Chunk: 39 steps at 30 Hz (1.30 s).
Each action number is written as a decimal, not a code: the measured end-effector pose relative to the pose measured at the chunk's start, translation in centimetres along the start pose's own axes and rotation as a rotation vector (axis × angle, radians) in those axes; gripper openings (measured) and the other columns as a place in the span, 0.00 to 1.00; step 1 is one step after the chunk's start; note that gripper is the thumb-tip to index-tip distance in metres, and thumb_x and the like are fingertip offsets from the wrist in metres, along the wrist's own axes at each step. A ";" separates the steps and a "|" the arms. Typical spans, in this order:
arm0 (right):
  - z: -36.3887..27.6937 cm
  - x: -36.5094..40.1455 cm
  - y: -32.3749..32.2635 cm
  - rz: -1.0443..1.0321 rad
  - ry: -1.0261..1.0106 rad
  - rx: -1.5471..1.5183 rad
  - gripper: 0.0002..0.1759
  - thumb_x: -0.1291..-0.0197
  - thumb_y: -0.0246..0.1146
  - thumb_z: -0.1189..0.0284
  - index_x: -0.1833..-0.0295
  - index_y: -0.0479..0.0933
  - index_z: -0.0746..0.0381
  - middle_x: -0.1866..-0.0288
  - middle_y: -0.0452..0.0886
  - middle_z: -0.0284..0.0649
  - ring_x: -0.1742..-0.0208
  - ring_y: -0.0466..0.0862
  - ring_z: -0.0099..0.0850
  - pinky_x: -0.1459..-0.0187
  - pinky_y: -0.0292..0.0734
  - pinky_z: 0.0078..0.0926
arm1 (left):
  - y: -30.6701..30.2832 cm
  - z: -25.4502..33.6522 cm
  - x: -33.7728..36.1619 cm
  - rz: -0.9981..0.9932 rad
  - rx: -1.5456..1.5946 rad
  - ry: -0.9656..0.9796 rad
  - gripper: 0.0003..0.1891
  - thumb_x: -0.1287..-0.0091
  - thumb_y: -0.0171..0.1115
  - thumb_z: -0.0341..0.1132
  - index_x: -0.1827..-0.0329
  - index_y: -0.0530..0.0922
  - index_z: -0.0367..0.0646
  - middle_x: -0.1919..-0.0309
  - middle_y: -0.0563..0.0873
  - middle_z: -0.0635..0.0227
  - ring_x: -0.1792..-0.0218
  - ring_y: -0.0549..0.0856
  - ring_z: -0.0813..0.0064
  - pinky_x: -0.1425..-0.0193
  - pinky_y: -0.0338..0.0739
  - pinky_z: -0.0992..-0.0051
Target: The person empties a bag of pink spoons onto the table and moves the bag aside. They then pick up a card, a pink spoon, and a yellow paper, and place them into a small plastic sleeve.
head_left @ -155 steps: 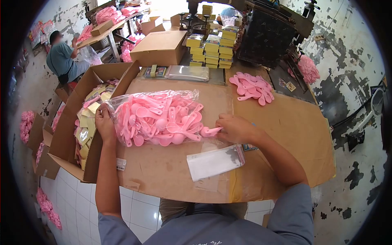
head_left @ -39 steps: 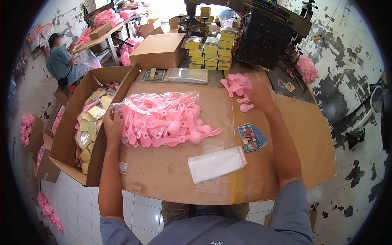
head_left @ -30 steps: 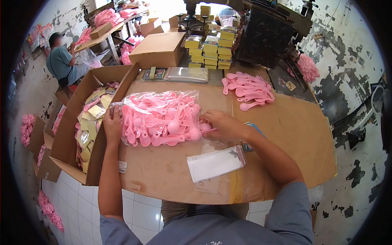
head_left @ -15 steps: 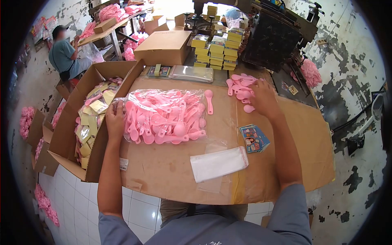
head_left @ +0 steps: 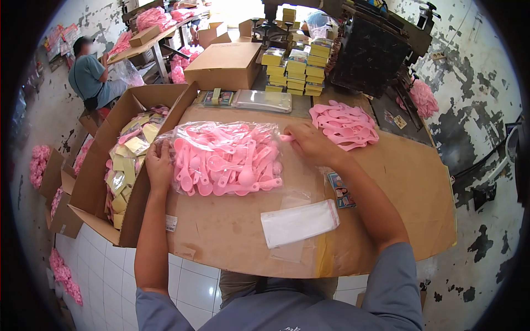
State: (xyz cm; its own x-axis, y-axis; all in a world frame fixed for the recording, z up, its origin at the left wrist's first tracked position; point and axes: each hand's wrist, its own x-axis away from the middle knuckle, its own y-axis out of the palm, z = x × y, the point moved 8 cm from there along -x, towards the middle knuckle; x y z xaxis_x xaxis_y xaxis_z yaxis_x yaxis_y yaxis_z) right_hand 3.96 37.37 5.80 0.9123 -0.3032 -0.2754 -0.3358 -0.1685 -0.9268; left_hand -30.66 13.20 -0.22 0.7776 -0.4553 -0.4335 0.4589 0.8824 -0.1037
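While my left hand (head_left: 159,165) grips a bag, my right hand (head_left: 301,140) holds a spoon (head_left: 286,138)

Though my left fingers hide the corner they pinch, the clear bag (head_left: 229,160) of pink spoons lies on the cardboard (head_left: 403,187) before me. My right hand, just beside the bag's right end, is closed on the spoon; one end pokes out, the rest lost behind my fingers. My right arm (head_left: 370,198) covers part of the picture cards (head_left: 342,190), whose print I can't read. Near them lie pale plastic sleeves (head_left: 300,222); farther off, the spoon pile (head_left: 345,124). Beside the open carton (head_left: 134,218), a white label (head_left: 171,223) is too small to read. The script on my shirt (head_left: 309,311) is cut off below. Marks atop the closed box (head_left: 223,58) are illegible.
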 end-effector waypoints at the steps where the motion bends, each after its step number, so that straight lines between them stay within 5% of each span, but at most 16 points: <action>1: -0.2 0.2 0.2 -0.022 0.099 -0.099 0.20 0.34 0.64 0.70 0.38 0.76 0.61 0.42 0.83 0.49 0.41 0.82 0.50 0.41 0.76 0.44 | -0.1 -0.4 0.0 -0.002 0.025 -0.030 0.12 0.19 0.60 0.37 0.50 0.82 0.35 0.60 0.87 0.71 0.63 0.81 0.85 0.57 0.77 0.80; 4: -2.2 -0.2 1.0 0.025 0.087 -0.419 0.20 0.33 0.69 0.63 0.42 0.76 0.63 0.54 0.85 0.51 0.56 0.85 0.46 0.51 0.80 0.42 | 0.1 -1.8 -0.1 -0.024 0.182 -0.139 0.12 0.19 0.60 0.38 0.48 0.83 0.36 0.59 0.89 0.70 0.61 0.84 0.83 0.55 0.80 0.79; 7: -3.1 -0.4 1.8 -0.226 0.130 -0.324 0.25 0.35 0.72 0.60 0.40 0.77 0.64 0.55 0.87 0.50 0.58 0.86 0.41 0.52 0.80 0.38 | 1.1 -3.5 0.0 -0.099 0.470 -0.301 0.15 0.18 0.57 0.40 0.43 0.82 0.37 0.54 0.90 0.67 0.55 0.87 0.79 0.51 0.84 0.75; 15: 0.4 2.0 -3.7 -0.179 0.142 -0.255 0.26 0.41 0.77 0.58 0.45 0.81 0.64 0.56 0.87 0.49 0.56 0.86 0.34 0.54 0.79 0.33 | 2.4 -2.9 0.8 -0.159 0.832 -0.626 0.20 0.15 0.48 0.43 0.34 0.77 0.37 0.40 0.86 0.59 0.43 0.88 0.66 0.36 0.83 0.65; 19: 6.9 4.4 -9.0 0.012 0.351 -0.142 0.24 0.42 0.77 0.60 0.45 0.82 0.62 0.47 0.86 0.47 0.47 0.86 0.36 0.48 0.78 0.36 | 1.3 -1.7 0.2 -0.187 0.715 -0.435 0.22 0.18 0.48 0.42 0.32 0.75 0.34 0.39 0.85 0.61 0.39 0.85 0.68 0.30 0.78 0.67; 21: 9.2 5.5 -9.9 0.188 0.368 0.201 0.23 0.43 0.75 0.63 0.44 0.82 0.61 0.41 0.85 0.45 0.40 0.83 0.40 0.41 0.76 0.40 | 1.1 -1.4 0.3 -0.089 0.480 -0.336 0.23 0.19 0.50 0.41 0.31 0.74 0.33 0.40 0.85 0.62 0.38 0.84 0.70 0.30 0.76 0.69; 22: 9.1 5.8 -10.7 0.276 0.373 0.374 0.23 0.43 0.75 0.65 0.44 0.82 0.60 0.39 0.84 0.44 0.36 0.81 0.42 0.38 0.74 0.42 | 2.5 1.6 1.2 -0.242 0.376 -0.223 0.23 0.20 0.56 0.38 0.29 0.73 0.31 0.40 0.84 0.63 0.39 0.82 0.75 0.31 0.73 0.72; 25: 4.3 4.3 -8.3 0.318 0.044 0.099 0.22 0.43 0.71 0.73 0.41 0.81 0.60 0.33 0.81 0.43 0.29 0.77 0.46 0.31 0.69 0.46 | 3.5 2.7 1.6 -0.349 0.093 -0.099 0.24 0.22 0.62 0.36 0.28 0.72 0.33 0.39 0.84 0.63 0.41 0.81 0.78 0.35 0.74 0.74; 27: 0.9 3.4 -2.6 0.115 -0.179 0.046 0.23 0.43 0.68 0.79 0.39 0.80 0.59 0.30 0.79 0.42 0.29 0.77 0.45 0.29 0.69 0.44 | 3.1 1.6 1.3 -0.305 0.102 -0.143 0.20 0.22 0.63 0.35 0.32 0.76 0.34 0.45 0.87 0.66 0.47 0.82 0.81 0.42 0.77 0.77; 29: -3.6 3.1 -0.2 0.078 -0.268 0.029 0.21 0.38 0.61 0.81 0.40 0.81 0.59 0.38 0.81 0.43 0.30 0.77 0.43 0.27 0.67 0.40 | 3.1 1.3 1.1 -0.296 0.147 -0.128 0.18 0.21 0.62 0.36 0.36 0.79 0.33 0.49 0.88 0.67 0.51 0.83 0.83 0.45 0.78 0.78; 39: -3.4 3.2 0.2 -0.123 -0.212 0.048 0.19 0.40 0.65 0.78 0.41 0.80 0.62 0.47 0.79 0.43 0.39 0.80 0.41 0.37 0.75 0.40 | 2.3 0.3 0.4 -0.147 0.149 -0.129 0.15 0.21 0.63 0.36 0.41 0.83 0.32 0.54 0.89 0.70 0.58 0.82 0.85 0.52 0.77 0.80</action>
State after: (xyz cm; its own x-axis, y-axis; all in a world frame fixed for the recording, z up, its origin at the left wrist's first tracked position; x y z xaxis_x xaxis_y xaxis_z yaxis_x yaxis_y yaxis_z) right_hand 5.99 33.19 5.57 0.9761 -0.0790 -0.2026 -0.2124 -0.1461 -0.9662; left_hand -29.11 15.03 -0.41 0.7417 -0.5975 -0.3048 0.6222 0.7826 -0.0200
